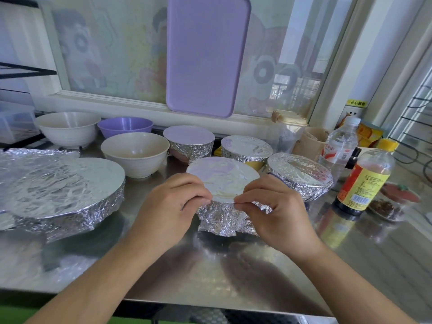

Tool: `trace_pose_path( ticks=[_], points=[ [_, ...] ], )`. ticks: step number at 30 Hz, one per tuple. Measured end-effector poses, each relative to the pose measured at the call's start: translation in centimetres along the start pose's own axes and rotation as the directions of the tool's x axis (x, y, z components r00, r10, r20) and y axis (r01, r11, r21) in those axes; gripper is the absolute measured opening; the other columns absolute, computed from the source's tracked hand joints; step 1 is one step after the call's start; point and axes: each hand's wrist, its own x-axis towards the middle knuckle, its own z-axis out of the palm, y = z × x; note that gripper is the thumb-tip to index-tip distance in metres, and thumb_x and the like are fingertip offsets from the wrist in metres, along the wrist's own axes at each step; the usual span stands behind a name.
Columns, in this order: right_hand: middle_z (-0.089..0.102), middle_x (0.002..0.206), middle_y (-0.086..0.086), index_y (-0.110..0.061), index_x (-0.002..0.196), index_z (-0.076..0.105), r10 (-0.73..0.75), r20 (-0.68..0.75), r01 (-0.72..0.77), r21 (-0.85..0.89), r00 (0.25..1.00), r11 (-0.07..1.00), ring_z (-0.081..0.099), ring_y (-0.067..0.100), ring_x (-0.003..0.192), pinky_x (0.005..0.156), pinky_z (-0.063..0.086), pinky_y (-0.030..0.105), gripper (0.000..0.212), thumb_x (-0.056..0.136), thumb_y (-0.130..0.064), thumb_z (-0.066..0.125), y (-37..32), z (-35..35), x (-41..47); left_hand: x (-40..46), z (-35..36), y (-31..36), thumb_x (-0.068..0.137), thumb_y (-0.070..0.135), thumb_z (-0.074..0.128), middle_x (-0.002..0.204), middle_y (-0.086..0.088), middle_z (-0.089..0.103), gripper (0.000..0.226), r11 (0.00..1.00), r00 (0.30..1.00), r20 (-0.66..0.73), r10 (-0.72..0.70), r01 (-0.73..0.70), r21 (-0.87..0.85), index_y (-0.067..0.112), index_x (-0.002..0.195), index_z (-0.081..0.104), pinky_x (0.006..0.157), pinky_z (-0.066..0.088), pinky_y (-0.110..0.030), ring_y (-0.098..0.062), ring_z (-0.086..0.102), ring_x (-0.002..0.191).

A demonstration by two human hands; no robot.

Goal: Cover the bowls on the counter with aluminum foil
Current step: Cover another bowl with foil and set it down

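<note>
Crimping foil (219, 218) along near bowl's rim, left hand (170, 206) and right hand (273, 211) both pinching tight so it seals.

- A purple tray (208, 54) is leaning upright against the window in front of me.
- A clear water bottle (340, 148) with a white cap is standing to my right.
- A sauce bottle (364, 181) with a yellow cap is standing nearer me, just beside it.
- A small dish (385, 210) of something dark is sitting beside the sauce bottle.
- A cardboard cup (312, 140) is standing behind the water bottle.
</note>
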Motion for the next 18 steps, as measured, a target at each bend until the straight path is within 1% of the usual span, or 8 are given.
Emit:
trace_pose_path(
  ticks=[3, 6, 8, 9, 11, 13, 15, 18],
  points=[
    [0.071, 0.089, -0.005, -0.014, 0.085, 0.084, -0.016, -0.003, 0.016, -0.013, 1.0, 1.0, 0.067, 0.016, 0.089, 0.08, 0.053, 0.03, 0.015, 0.081, -0.001, 0.09, 0.0, 0.0, 0.0, 0.3, -0.7, -0.3, 0.087, 0.003, 0.083, 0.094, 0.015, 0.069, 0.016, 1.0, 1.0, 0.015, -0.014, 0.014, 0.008, 0.019, 0.087, 0.081, 0.082, 0.051, -0.025, -0.01, 0.067, 0.09],
    [0.07, 0.088, -0.005, -0.013, 0.086, 0.084, -0.028, -0.005, 0.027, -0.022, 1.0, 0.999, 0.066, 0.016, 0.088, 0.08, 0.053, 0.029, 0.015, 0.081, 0.0, 0.09, -0.3, 0.4, 0.1, 0.5, -1.1, -0.3, 0.088, 0.006, 0.083, 0.097, 0.016, 0.069, 0.014, 1.0, 0.999, 0.037, -0.006, 0.005, 0.028, 0.02, 0.091, 0.08, 0.086, 0.052, -0.03, -0.012, 0.067, 0.096],
    [0.069, 0.087, -0.006, -0.014, 0.086, 0.083, -0.031, -0.001, 0.031, -0.009, 1.0, 0.999, 0.065, 0.016, 0.087, 0.079, 0.052, 0.03, 0.016, 0.081, 0.0, 0.089, -0.7, 0.8, 0.3, 0.3, -0.9, 0.4, 0.091, 0.013, 0.081, 0.104, 0.017, 0.068, 0.012, 0.999, 0.997, 0.07, 0.03, -0.033, 0.043, 0.022, 0.1, 0.079, 0.092, 0.051, -0.03, -0.01, 0.065, 0.104],
    [0.068, 0.087, -0.006, -0.014, 0.086, 0.083, -0.037, 0.002, 0.037, 0.0, 0.999, 0.999, 0.064, 0.016, 0.086, 0.078, 0.052, 0.031, 0.017, 0.082, 0.001, 0.089, -0.9, 1.1, 0.4, 0.2, -0.5, 0.7, 0.093, 0.016, 0.079, 0.107, 0.018, 0.067, 0.014, 0.997, 0.995, 0.086, 0.054, -0.059, 0.051, 0.023, 0.104, 0.078, 0.094, 0.05, -0.027, -0.008, 0.063, 0.107],
    [0.067, 0.086, -0.006, -0.014, 0.087, 0.083, -0.061, 0.007, 0.061, 0.01, 0.998, 0.998, 0.062, 0.017, 0.084, 0.076, 0.051, 0.031, 0.016, 0.082, 0.0, 0.088, -1.4, 1.6, 0.6, 0.1, 0.3, 1.2, 0.092, 0.016, 0.078, 0.109, 0.017, 0.066, 0.016, 0.991, 0.991, 0.085, 0.104, -0.11, 0.075, 0.022, 0.107, 0.077, 0.094, 0.047, -0.024, -0.009, 0.06, 0.108],
    [0.067, 0.086, -0.005, -0.015, 0.089, 0.083, -0.071, 0.012, 0.071, 0.012, 0.997, 0.997, 0.061, 0.017, 0.084, 0.076, 0.051, 0.03, 0.014, 0.084, -0.002, 0.088, -1.6, 1.9, 0.6, -0.1, 0.9, 1.4, 0.093, 0.013, 0.077, 0.106, 0.014, 0.065, 0.011, 0.987, 0.991, 0.045, 0.123, -0.127, 0.094, 0.018, 0.104, 0.077, 0.091, 0.047, -0.025, -0.013, 0.06, 0.103],
    [0.066, 0.088, -0.005, -0.015, 0.091, 0.083, -0.063, 0.014, 0.063, 0.013, 0.998, 0.998, 0.062, 0.016, 0.085, 0.076, 0.052, 0.03, 0.013, 0.085, -0.004, 0.087, -1.5, 1.8, 0.4, -0.2, 0.9, 1.3, 0.095, 0.016, 0.074, 0.1, 0.013, 0.065, 0.003, 0.986, 0.991, 0.016, 0.131, -0.132, 0.105, 0.016, 0.097, 0.076, 0.087, 0.047, -0.027, -0.014, 0.059, 0.098],
    [0.067, 0.089, -0.005, -0.014, 0.091, 0.083, -0.054, 0.01, 0.054, 0.005, 0.998, 0.999, 0.064, 0.018, 0.087, 0.077, 0.052, 0.029, 0.014, 0.084, -0.003, 0.088, -1.2, 1.5, 0.1, -0.3, 0.9, 1.3, 0.096, 0.015, 0.075, 0.096, 0.012, 0.066, 0.005, 0.982, 0.99, 0.007, 0.14, -0.14, 0.128, 0.015, 0.091, 0.077, 0.084, 0.047, -0.026, -0.015, 0.059, 0.095]
  ],
)
